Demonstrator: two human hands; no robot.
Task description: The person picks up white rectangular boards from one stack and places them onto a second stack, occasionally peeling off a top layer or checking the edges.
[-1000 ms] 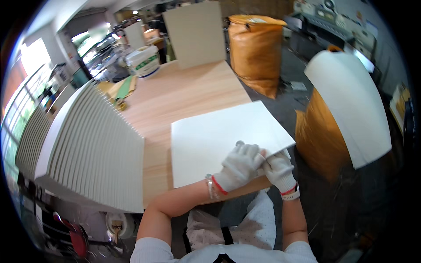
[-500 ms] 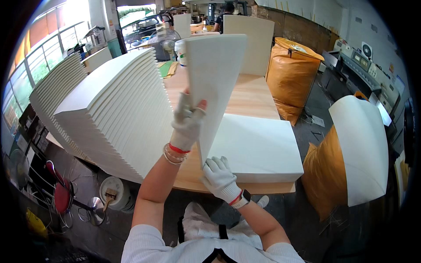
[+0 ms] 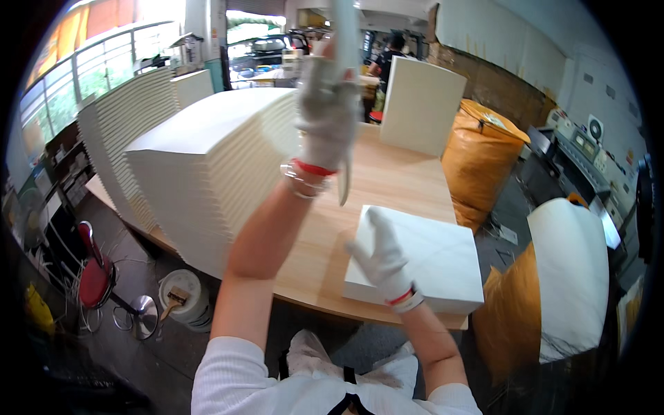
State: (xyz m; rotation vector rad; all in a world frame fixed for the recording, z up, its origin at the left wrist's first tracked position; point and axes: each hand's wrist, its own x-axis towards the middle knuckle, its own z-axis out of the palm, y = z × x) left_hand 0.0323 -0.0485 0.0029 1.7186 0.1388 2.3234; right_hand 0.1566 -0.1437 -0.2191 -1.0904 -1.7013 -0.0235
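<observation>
Raised high above the wooden table, my gloved left hand (image 3: 326, 114) is closed around a thin white board (image 3: 345, 31), held upright and seen nearly edge-on. Blur softens the board and the hand. My gloved right hand (image 3: 384, 257) has its fingers spread, with nothing in them, above the left part of a low white block or stack of sheets (image 3: 436, 256) at the table's near right. I cannot tell whether it touches that surface. To the left of the raised arm stands a large leaning stack of white boards (image 3: 187, 180) with ribbed edges.
A second ribbed stack (image 3: 124, 138) stands farther left. Beyond the table (image 3: 401, 176) are an upright cream board (image 3: 422, 104), an orange sack (image 3: 481, 162) and another person (image 3: 391, 55). A white-covered sack (image 3: 570, 277), a red stool (image 3: 97, 282) and a bucket (image 3: 197, 315) with a brush surround the table.
My left hand has lifted the board higher and turned it edge-on. My right hand has let go of the board's lower edge and moved right, its fingers now spread. The view has shifted.
</observation>
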